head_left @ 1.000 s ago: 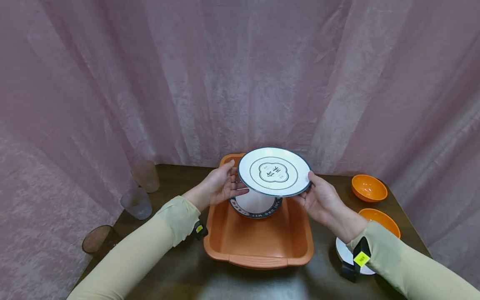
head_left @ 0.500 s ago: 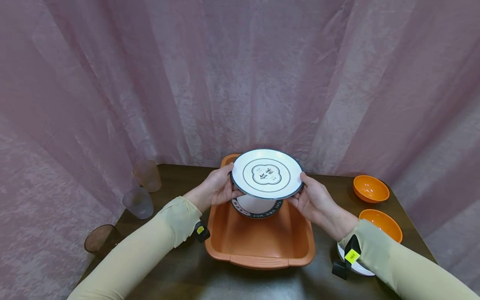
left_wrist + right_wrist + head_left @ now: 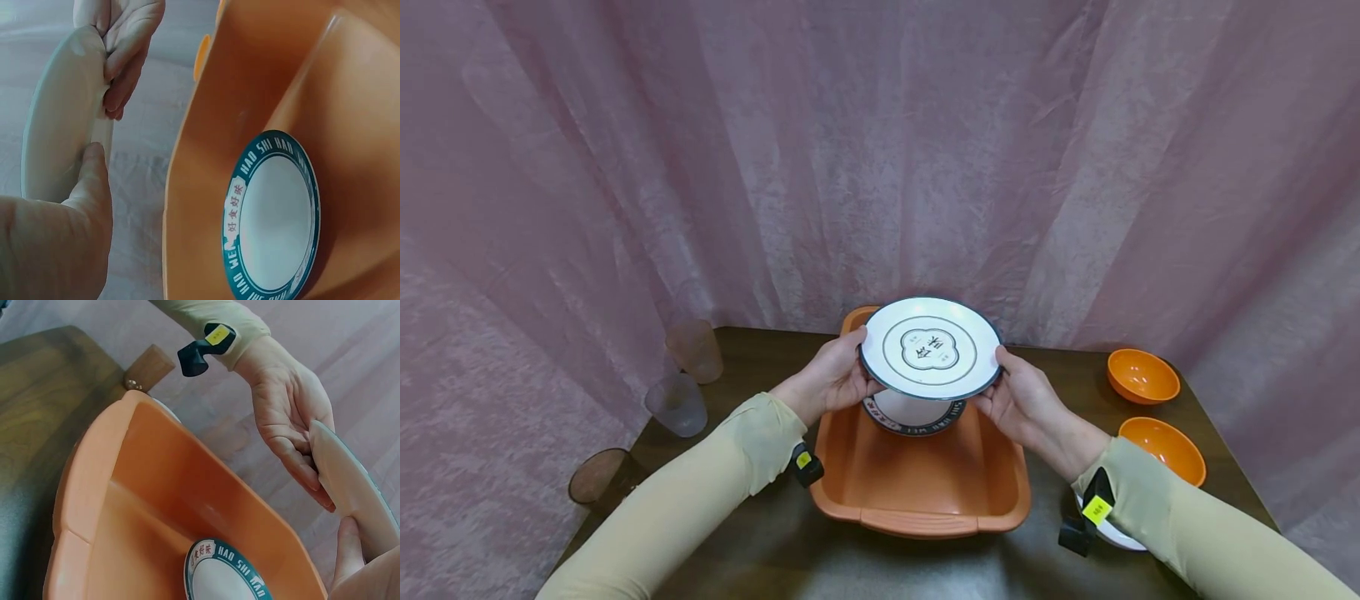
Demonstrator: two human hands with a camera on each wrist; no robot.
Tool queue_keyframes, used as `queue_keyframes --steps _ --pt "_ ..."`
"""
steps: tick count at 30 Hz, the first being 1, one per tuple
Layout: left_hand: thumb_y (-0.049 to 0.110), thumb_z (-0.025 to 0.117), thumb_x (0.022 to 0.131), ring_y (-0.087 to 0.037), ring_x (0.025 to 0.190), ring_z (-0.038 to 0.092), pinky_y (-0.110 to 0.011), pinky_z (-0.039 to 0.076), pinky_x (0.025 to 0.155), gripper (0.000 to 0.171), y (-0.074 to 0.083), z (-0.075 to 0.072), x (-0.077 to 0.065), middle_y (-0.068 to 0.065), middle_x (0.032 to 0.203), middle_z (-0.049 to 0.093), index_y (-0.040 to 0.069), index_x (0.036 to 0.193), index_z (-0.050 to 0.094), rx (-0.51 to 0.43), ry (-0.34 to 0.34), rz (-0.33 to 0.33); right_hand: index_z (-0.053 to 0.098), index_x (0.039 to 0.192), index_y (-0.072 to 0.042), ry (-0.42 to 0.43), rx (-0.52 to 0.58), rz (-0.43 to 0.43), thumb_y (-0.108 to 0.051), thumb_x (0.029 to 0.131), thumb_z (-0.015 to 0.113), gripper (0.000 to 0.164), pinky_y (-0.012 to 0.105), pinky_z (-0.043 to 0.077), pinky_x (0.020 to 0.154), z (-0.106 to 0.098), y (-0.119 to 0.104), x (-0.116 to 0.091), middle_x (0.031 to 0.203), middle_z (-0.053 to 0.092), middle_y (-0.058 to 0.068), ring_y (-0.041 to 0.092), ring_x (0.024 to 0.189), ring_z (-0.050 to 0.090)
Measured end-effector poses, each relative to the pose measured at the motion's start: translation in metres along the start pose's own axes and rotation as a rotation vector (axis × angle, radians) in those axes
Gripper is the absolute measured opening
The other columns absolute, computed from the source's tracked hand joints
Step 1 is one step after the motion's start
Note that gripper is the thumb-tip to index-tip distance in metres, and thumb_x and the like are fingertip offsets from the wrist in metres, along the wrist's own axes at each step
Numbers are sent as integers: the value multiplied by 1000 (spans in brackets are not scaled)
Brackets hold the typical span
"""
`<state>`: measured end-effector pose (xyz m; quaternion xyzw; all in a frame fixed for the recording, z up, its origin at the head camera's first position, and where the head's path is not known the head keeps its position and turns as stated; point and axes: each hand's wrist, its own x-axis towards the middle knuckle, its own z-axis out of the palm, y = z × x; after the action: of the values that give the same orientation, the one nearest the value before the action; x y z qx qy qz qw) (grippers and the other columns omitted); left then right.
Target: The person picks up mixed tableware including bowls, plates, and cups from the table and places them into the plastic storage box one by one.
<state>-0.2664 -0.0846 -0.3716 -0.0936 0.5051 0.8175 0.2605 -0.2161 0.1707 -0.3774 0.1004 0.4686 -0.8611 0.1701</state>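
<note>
A white plate (image 3: 929, 367) with a dark blue rim and black characters in its middle is held up over the back of an orange basin (image 3: 921, 492). My left hand (image 3: 833, 375) grips its left edge, thumb at the rim and fingers underneath. On the opposite edge, my right hand (image 3: 1030, 404) holds it the same way. Both wrist views show the plate's pale underside (image 3: 62, 119) (image 3: 347, 481) between the two hands. Inside the basin lies a second plate (image 3: 275, 212) with a lettered green rim, partly covered by the held plate in the head view.
Two orange bowls (image 3: 1142, 377) (image 3: 1163, 446) stand at the table's right side. Near them a white dish (image 3: 1116, 535) is partly hidden by the right forearm. Along the left edge are a brown cup (image 3: 601, 482), a clear cup (image 3: 676, 406) and a pinkish cup (image 3: 695, 352). A pink curtain (image 3: 880, 167) hangs behind.
A second ago only my right hand held the plate, with the left hand open beside it. The plate has moved a little left, and my left hand now grips its edge too.
</note>
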Motion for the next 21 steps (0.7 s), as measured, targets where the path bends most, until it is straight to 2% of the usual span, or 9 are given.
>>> queue_keyframes --steps 7,12,16,21 --pt "39 30 114 -20 105 70 -36 59 77 51 0 0 -1 -14 139 62 14 156 42 -18 8 -14 18 165 -14 -3 -11 -7 -32 115 21 53 31 52 99 -1 2 1 163 35 9 12 125 58" --pt "40 29 114 -20 105 70 -37 59 78 51 -1 0 -3 -13 141 61 15 157 41 0 -1 -17 21 164 -14 6 -73 -14 -33 115 23 53 36 47 106 -3 1 2 161 38 10 15 127 57" --pt "40 28 114 -21 112 67 -38 58 80 51 0 1 -2 -12 140 62 17 157 42 -9 20 -11 18 164 -10 7 -166 -38 -35 114 23 56 42 40 113 -8 -1 3 160 37 14 21 132 51" --pt "39 27 114 -25 123 61 -43 54 91 51 -1 2 0 -12 143 59 18 159 38 -28 44 13 16 163 -5 8 -368 -86 -35 114 28 58 45 34 117 -13 -4 3 156 34 19 30 136 46"
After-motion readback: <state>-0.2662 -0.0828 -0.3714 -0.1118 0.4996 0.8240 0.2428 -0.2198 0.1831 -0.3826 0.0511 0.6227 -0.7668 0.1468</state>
